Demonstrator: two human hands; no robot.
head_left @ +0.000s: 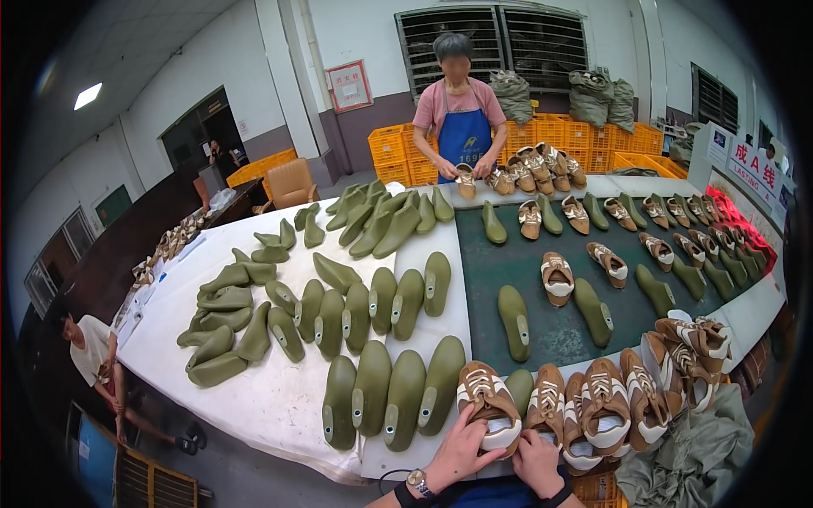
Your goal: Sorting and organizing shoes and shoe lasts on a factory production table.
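Note:
My left hand [457, 457], with a watch on its wrist, is closed on a brown and white sneaker [487, 391] at the table's near edge. Its thumb lies by the heel and its fingers by the shoe's left side. My right hand [537, 466] has its fingers curled in at the heel of the neighbouring brown sneaker [544, 398]; its fingertips are partly hidden between the two shoes. Behind them a green shoe last [521, 387] shows in part. More brown sneakers [606, 398] stand in a row to the right, and upright green lasts [398, 398] to the left.
A dark green conveyor belt [550, 339] carries lasts and sneakers. Many green lasts [224, 322] lie on the white-covered table [279, 423]. Across it a person in a blue apron [464, 127] handles a shoe. Yellow crates [389, 146] and a grey-green sack [690, 453] are around.

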